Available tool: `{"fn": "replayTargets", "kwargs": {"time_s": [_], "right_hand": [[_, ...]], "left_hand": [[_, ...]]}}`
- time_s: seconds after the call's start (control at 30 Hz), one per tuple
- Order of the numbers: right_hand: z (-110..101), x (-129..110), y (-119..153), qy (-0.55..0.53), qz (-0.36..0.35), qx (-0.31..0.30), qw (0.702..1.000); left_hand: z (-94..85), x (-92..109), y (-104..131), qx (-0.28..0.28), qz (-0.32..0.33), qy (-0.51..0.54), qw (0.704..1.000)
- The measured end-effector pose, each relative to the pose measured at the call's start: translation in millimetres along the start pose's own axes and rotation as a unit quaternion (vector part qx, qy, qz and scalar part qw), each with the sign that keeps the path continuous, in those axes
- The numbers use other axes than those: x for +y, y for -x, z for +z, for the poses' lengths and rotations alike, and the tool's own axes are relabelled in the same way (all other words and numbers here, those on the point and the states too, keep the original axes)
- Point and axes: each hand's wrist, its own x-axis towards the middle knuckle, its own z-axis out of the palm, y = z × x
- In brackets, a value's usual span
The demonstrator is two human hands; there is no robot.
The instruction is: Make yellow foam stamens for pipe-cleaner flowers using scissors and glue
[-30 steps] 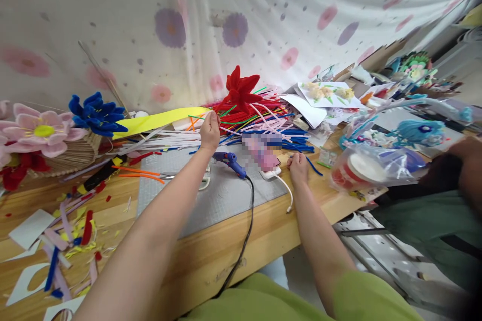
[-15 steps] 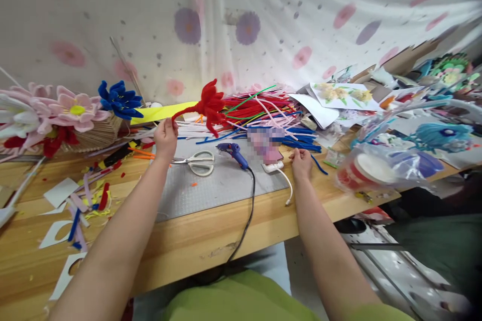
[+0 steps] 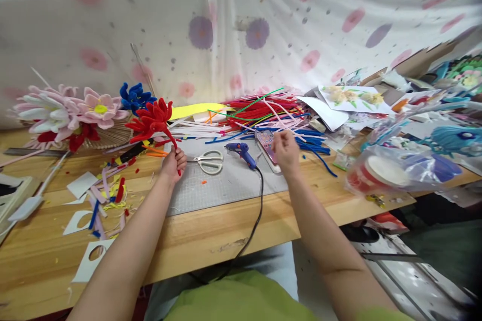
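Observation:
A red pipe-cleaner flower tilts to the left in my left hand, whose fingers are closed round its stem. Its petals overlap the view of the blue flower and the fan-shaped woven base behind. My right hand is closed, raised beside the phone and partly covering it; whatever is in those fingers, if anything, is hidden. Between the hands, scissors and a blue glue gun lie on the grey cutting mat.
Pink and white flowers stand at left, above paper and pipe-cleaner scraps. Bundles of coloured pipe cleaners lie at the back. A bagged cup sits on the right. The glue gun's cord runs over the table's front edge.
My left hand has turned the red flower over to the left and lowered it. My right hand has moved from the table at the phone's right to in front of the phone. The view has shifted slightly.

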Motion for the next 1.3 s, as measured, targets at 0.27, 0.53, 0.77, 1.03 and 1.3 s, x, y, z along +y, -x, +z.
{"fn": "replayTargets", "kwargs": {"time_s": [0.27,0.53,0.77,1.03,1.3], "right_hand": [[89,-14,40,0.069,-0.069,-0.257,0.962],[123,-11,49,0.121,-0.083,-0.357,0.923],[126,13,52,0.069,-0.047,-0.342,0.936],[127,21,56,0.012,-0.016,-0.326,0.945],[125,20,56,0.007,-0.01,-0.324,0.946]], "left_hand": [[-21.7,4,6,0.029,0.075,-0.136,0.987],[-33.0,5,8,0.012,0.07,-0.139,0.988],[-43.7,9,9,0.095,0.143,-0.109,0.979],[-55.9,25,3,0.251,0.296,-0.035,0.921],[-78.7,60,-7,0.328,0.298,-0.04,0.895]]}}
